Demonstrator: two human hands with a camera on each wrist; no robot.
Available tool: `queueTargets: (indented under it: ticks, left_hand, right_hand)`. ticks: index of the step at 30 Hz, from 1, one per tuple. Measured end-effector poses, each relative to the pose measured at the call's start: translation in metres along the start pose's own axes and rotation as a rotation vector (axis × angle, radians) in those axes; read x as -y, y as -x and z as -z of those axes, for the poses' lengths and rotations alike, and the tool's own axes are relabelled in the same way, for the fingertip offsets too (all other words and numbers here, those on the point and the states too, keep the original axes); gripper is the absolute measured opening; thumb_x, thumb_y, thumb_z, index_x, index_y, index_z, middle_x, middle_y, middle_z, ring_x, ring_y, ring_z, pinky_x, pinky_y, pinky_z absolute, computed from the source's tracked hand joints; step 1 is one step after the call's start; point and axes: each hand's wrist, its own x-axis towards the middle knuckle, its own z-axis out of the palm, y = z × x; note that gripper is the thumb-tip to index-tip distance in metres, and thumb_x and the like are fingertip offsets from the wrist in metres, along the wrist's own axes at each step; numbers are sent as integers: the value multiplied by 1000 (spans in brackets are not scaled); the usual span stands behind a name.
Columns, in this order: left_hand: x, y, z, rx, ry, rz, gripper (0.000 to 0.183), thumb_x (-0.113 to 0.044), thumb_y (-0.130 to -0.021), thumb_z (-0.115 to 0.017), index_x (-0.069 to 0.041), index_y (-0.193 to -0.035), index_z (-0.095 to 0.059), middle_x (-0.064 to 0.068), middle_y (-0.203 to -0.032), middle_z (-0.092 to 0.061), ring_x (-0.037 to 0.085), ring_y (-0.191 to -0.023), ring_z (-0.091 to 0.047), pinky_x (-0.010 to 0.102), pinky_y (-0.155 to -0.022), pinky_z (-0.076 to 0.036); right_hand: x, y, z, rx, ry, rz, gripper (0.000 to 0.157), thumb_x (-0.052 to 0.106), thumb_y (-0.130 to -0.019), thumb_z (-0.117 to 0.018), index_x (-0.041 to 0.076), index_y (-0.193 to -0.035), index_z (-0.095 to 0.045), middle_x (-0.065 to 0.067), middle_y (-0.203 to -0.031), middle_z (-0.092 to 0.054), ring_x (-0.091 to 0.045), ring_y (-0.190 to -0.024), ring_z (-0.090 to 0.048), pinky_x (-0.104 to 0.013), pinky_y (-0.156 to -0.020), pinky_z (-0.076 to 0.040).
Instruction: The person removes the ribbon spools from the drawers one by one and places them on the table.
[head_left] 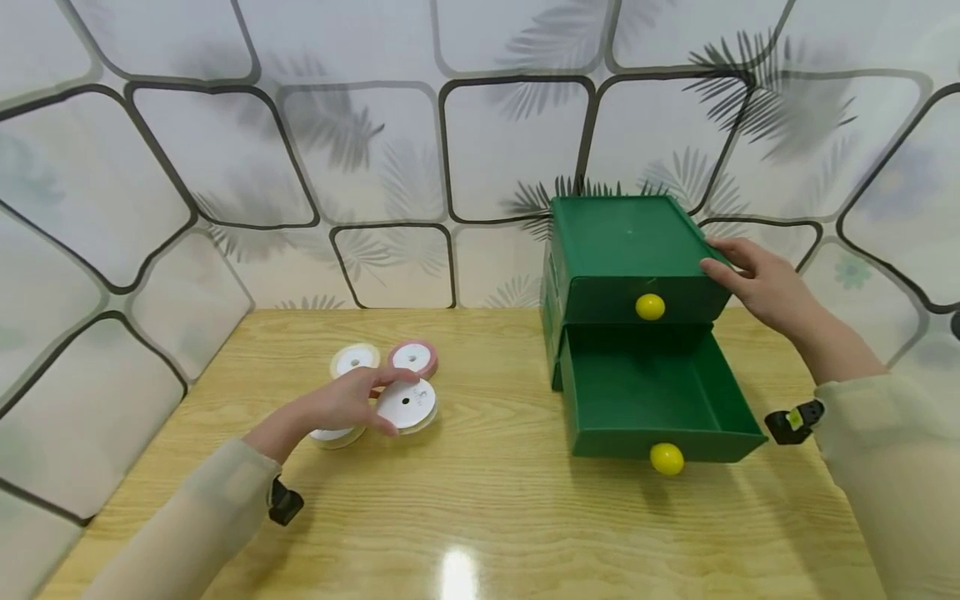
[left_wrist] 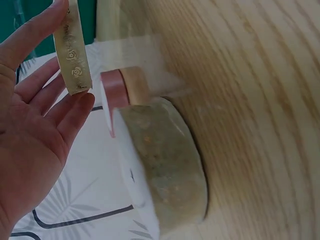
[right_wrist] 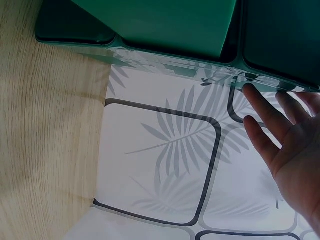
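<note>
My left hand (head_left: 348, 400) pinches a white-faced ribbon spool (head_left: 407, 404) by its rim, between thumb and fingers. The left wrist view shows that spool's beige printed ribbon (left_wrist: 74, 50) edge-on, raised off the table. Near it are a pink ribbon spool (head_left: 413, 357), a cream one (head_left: 355, 359) and a white-faced one (head_left: 332, 436) partly hidden under the hand. At the right, my right hand (head_left: 765, 283) rests its loose fingers on the top right edge of a green drawer cabinet (head_left: 630, 237). Its lower drawer (head_left: 652, 392) is pulled out, with nothing visible inside.
The cabinet's upper drawer is closed and has a yellow knob (head_left: 650, 307); another yellow knob (head_left: 667, 458) is on the pulled-out drawer, which juts toward the front. Behind the wooden table (head_left: 480, 517) stands a patterned cloth backdrop (head_left: 517, 150).
</note>
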Motion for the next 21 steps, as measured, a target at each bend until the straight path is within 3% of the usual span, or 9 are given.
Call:
queueTargets:
  ticks: [10,21]
  left_hand:
    - [17,-4,-4,25,-1,69,76,-26,-69,-89,-2,-134,-57,17,-136,-53,38,-123,-50,50,-100,-41]
    - [22,-7,-8,26,-74,68,73,-26,-69,-90,-2,-130,-59,16,-131,-57,33,-123,-50,48,-99,-40]
  right_hand:
    - [0,0,0,17,-6,-9,71,48,-102,-42,5,-154,-23,-29,-152,-24,-55,-131,-29,-69,-98,-28]
    - [2,0,1,21,-6,-18,72,49,-101,-42,5,-154,-22,-29,-152,-24,-55,-131,-29,-69,-98,-28]
